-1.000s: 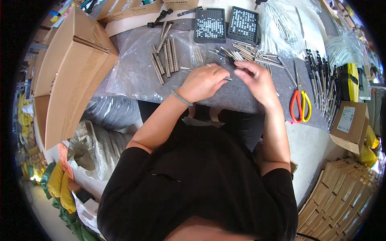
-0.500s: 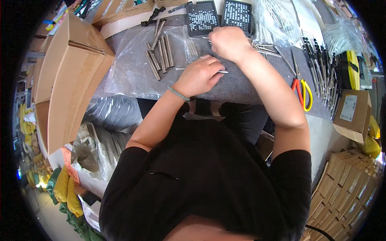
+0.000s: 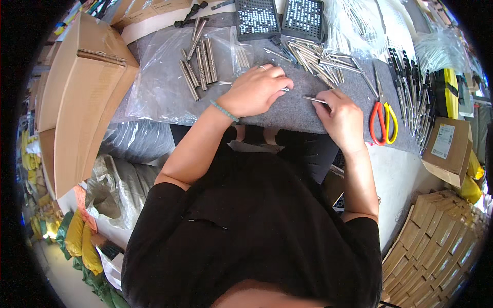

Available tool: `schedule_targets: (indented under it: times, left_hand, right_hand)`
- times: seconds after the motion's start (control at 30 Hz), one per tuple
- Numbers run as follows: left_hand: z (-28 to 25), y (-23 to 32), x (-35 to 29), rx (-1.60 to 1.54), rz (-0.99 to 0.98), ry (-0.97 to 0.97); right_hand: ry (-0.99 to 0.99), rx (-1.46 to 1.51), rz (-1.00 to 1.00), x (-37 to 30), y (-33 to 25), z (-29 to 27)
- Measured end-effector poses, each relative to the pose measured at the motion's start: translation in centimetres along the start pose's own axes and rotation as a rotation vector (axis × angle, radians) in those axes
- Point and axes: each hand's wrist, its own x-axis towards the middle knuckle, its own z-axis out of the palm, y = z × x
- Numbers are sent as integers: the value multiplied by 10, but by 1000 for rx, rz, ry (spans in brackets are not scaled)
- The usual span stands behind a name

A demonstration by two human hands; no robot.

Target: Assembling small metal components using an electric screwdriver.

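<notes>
My left hand (image 3: 258, 91), with a beaded bracelet at its wrist, is closed around a thin silvery rod (image 3: 285, 89). The rod's tip shows past the thumb; its middle is hidden in the palm. To the right, my right hand (image 3: 343, 117) pinches a thin metal rod (image 3: 314, 99) between thumb and fingers, its free end towards the left hand. The two rod tips are apart. Beyond both hands lies a loose pile of slim metal tubes (image 3: 321, 60) on the grey cloth (image 3: 294, 117).
Thicker metal tubes (image 3: 204, 61) lie on clear plastic (image 3: 154, 90). Two black trays (image 3: 257, 37) hold small shiny pieces at the back. Red-and-yellow scissors (image 3: 379, 115) and black-ended rods (image 3: 411, 92) lie right. A large carton (image 3: 84, 102) stands left.
My right hand has come back from the pile near the trays to the table's front right, now showing a thin rod. My left hand stays nearly in place.
</notes>
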Motion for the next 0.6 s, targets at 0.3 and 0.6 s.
schedule_targets:
  times: [0.3,0.6]
  left_hand:
    - [3,-4,2,-75,-17,19]
    - [4,-4,3,-101,-17,35]
  right_hand:
    - [79,28,-146,10,0,19]
    - [67,90,-147,18,1,26]
